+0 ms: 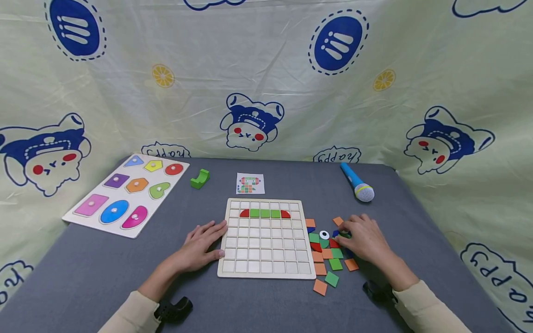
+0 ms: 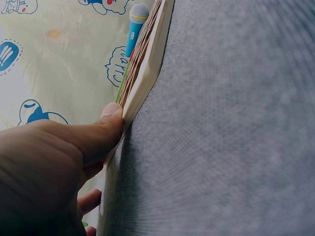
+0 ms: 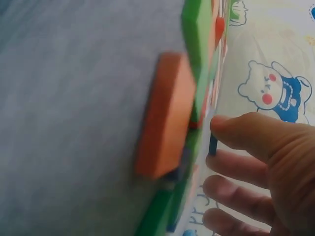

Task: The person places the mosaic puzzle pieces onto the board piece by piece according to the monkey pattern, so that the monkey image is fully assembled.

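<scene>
The left hand [image 1: 201, 248] rests its straight fingers on the edge of the white board [image 1: 254, 267], maybe so it can't slide. The right hand [image 1: 367, 238] pinches a little blue piece [image 3: 213, 145]. Loose tiles [image 1: 318, 256] lie beside that hand, probably for easy grabbing. A small picture card [image 1: 250, 189] sits beyond both hands, likely for peeking.

A pale cream-green cloth backdrop [image 1: 275, 64] hangs behind and to both sides, lightly creased, printed with navy-clad cartoon bears [image 1: 252, 122], blue ovals [image 1: 339, 42] in dashed rings, orange slices [image 1: 163, 76] and bubbles [image 1: 510, 280] reading "happy". The tabletop [image 1: 266, 307] is dark grey-blue with a woven texture; the light falls softly.
</scene>
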The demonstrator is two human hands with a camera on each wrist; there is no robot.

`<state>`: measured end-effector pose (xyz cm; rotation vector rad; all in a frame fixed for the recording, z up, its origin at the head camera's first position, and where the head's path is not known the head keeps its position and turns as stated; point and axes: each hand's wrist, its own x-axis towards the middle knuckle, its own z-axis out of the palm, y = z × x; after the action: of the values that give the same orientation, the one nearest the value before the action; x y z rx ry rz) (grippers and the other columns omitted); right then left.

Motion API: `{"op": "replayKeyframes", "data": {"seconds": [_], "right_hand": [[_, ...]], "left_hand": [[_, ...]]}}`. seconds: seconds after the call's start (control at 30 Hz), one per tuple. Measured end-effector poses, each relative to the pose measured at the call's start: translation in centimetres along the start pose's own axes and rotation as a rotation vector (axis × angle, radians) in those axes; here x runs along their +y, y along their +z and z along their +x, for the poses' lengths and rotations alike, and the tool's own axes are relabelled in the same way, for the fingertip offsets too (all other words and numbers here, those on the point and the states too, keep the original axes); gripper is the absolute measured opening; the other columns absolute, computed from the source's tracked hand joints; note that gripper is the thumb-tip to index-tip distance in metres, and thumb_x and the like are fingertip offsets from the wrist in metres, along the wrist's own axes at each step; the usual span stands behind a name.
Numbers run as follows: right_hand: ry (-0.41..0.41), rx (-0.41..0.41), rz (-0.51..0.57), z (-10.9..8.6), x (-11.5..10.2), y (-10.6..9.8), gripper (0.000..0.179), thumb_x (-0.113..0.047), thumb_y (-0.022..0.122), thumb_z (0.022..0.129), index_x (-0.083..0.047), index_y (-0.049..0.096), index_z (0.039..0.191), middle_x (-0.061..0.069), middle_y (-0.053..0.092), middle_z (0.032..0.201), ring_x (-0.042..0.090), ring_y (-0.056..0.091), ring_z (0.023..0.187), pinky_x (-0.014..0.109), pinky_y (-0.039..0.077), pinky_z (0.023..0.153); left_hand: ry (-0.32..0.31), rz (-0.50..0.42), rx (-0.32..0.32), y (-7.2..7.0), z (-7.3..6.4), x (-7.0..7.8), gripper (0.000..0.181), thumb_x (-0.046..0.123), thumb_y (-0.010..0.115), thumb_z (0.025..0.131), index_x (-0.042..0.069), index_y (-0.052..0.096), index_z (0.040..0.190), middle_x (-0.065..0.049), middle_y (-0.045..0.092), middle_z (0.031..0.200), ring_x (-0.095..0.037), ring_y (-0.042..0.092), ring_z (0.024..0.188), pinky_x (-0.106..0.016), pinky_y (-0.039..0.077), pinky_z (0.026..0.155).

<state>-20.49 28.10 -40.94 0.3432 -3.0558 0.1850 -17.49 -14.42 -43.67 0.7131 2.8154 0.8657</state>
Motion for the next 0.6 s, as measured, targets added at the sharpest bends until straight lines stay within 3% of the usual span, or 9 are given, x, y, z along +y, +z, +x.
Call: {"op": "replayKeyframes", "data": {"seconds": [0.27, 0.6], "right_hand": [[-0.109, 0.076, 0.015, 0.6, -2.5, -0.7, 0.024, -0.034, 0.075, 0.079, -0.016, 0.073, 0.095, 0.005, 0.063, 0.095, 0.023, 0.047, 0.089, 0.043, 0.039, 0.077], [-0.298, 0.103, 0.076, 3.7, -9.6, -0.6, 0.022, -0.033, 0.077, 0.077, -0.018, 0.073, 0.093, 0.0, 0.061, 0.09, 0.018, 0.047, 0.089, 0.039, 0.04, 0.078]], "left_hand": [[-0.001, 0.002, -0.001, -0.1, 0.0, 0.1, 0.064, 0.029, 0.06, 0.092, 0.006, 0.035, 0.146, -0.01, 0.032, 0.154, -0.04, 0.022, 0.143, -0.065, 0.01, 0.11], [0.004, 0.005, -0.001, 0.0, 0.0, 0.0, 0.064, 0.028, 0.061, 0.091, 0.007, 0.035, 0.146, -0.01, 0.032, 0.154, -0.04, 0.022, 0.143, -0.065, 0.01, 0.109]]}}
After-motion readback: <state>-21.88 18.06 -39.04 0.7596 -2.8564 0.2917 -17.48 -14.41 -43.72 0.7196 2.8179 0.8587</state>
